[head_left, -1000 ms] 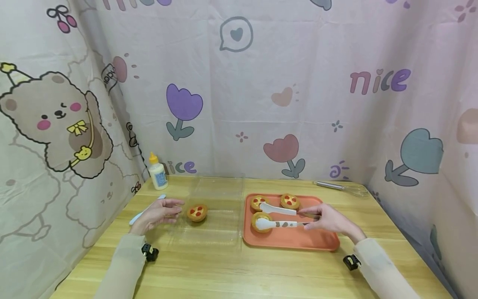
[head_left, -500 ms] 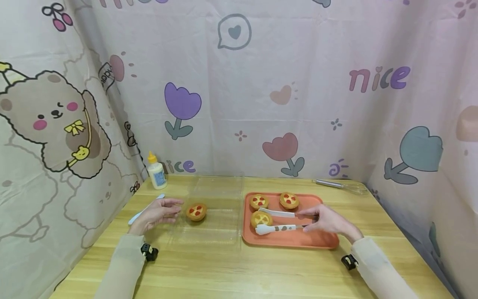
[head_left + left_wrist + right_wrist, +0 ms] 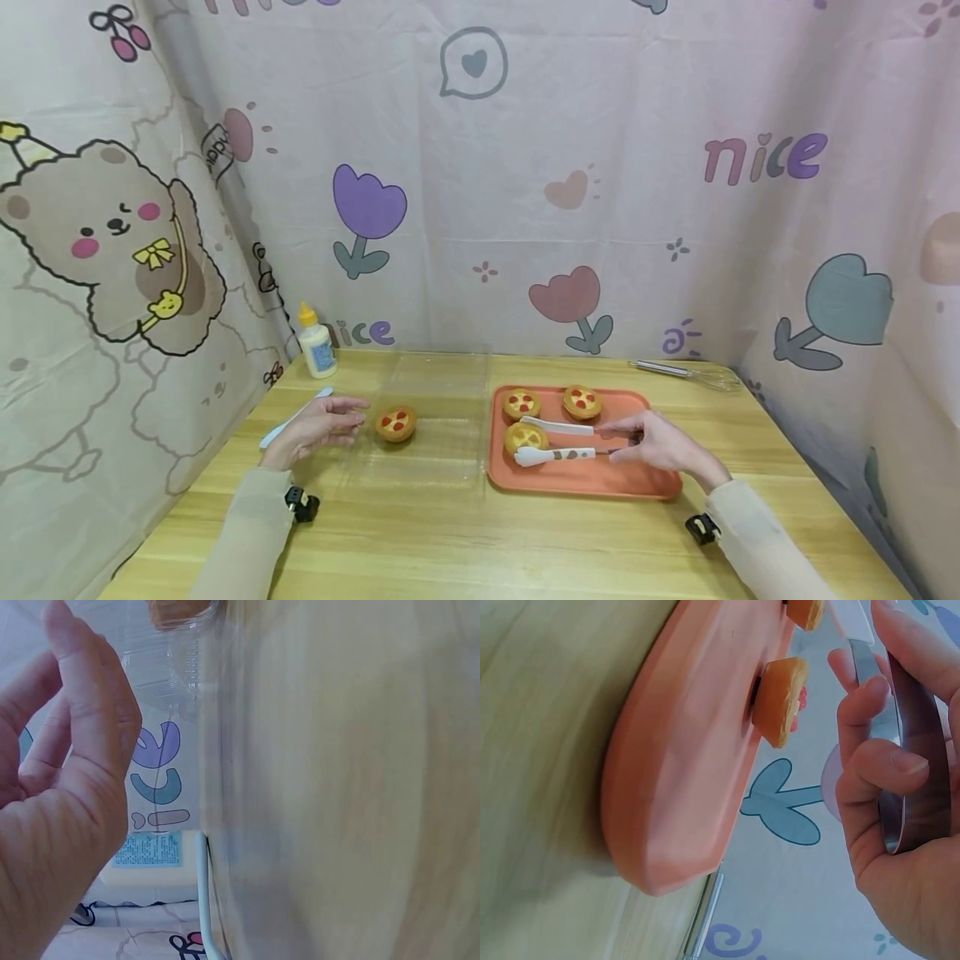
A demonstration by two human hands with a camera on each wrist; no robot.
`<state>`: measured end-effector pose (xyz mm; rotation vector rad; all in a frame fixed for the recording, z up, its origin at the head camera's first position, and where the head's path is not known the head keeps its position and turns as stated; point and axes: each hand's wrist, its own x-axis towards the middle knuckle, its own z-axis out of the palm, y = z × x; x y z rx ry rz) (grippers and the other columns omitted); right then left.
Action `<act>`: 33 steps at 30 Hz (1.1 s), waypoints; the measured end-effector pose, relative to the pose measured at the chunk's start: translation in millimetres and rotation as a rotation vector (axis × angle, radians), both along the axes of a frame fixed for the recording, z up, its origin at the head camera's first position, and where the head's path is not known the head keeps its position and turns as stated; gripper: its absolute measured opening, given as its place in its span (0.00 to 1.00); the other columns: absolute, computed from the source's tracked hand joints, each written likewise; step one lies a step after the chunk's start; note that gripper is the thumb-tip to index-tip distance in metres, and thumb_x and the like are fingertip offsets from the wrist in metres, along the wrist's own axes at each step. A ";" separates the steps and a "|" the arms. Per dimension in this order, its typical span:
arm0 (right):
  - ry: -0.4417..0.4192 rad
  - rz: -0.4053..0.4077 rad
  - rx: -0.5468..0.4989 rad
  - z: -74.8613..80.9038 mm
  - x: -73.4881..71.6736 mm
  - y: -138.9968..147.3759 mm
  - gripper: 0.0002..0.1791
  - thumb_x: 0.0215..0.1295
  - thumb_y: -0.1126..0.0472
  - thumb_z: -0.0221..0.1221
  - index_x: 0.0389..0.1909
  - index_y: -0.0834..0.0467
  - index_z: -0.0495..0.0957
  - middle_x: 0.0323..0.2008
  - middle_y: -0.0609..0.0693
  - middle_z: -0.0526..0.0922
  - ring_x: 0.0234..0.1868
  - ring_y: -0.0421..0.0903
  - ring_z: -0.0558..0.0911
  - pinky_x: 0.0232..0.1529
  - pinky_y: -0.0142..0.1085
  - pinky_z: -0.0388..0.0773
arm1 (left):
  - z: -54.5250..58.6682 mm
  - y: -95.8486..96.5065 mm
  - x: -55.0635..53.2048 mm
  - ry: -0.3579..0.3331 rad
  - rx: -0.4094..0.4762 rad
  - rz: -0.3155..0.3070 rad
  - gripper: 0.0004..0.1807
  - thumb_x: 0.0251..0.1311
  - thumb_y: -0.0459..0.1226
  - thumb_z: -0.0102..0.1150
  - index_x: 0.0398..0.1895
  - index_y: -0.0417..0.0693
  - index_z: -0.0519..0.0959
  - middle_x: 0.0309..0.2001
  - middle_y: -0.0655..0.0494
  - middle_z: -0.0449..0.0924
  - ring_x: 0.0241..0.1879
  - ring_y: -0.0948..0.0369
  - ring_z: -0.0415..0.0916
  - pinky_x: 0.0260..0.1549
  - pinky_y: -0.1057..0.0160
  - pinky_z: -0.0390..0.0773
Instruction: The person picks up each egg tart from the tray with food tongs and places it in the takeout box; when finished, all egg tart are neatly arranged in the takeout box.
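Observation:
My right hand point(image 3: 654, 442) grips metal tongs point(image 3: 919, 742) with white, brown-spotted tips, fingers and thumb curled round the bent handle. The two tips stand apart over a small egg tart point(image 3: 527, 438) at the left of the orange tray point(image 3: 622, 483). Two tarts with red topping, a left one point(image 3: 522, 404) and a right one point(image 3: 582, 402), sit behind it on the tray. My left hand point(image 3: 318, 429) hovers with loosely bent fingers and holds nothing. Just right of it, another red-topped tart point(image 3: 396, 425) lies in a clear plastic box point(image 3: 450, 475).
A pale blue stick-like utensil point(image 3: 281, 427) lies behind my left hand. A glue-like bottle with a yellow cap point(image 3: 318, 350) stands at the back left, and a whisk point(image 3: 686, 374) lies at the back right. Printed curtain point(image 3: 480, 208) hangs behind the wooden table point(image 3: 480, 550).
The tongs' tips have spread apart. The near tip moved off the front tart toward the near side, and the far tip left the back tart's edge. My left hand has stayed in place.

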<state>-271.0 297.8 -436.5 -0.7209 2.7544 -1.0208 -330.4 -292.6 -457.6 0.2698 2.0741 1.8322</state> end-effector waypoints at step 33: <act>0.006 -0.088 -0.087 11.9 4.4 -14.0 0.26 0.55 0.56 0.71 0.57 0.51 0.81 0.34 0.51 0.84 0.19 0.36 0.65 0.19 0.29 0.65 | 2.0 -0.3 -0.4 0.003 0.005 -0.023 0.31 0.68 0.33 0.56 0.69 0.26 0.59 0.45 0.46 0.81 0.37 0.61 0.82 0.39 0.63 0.86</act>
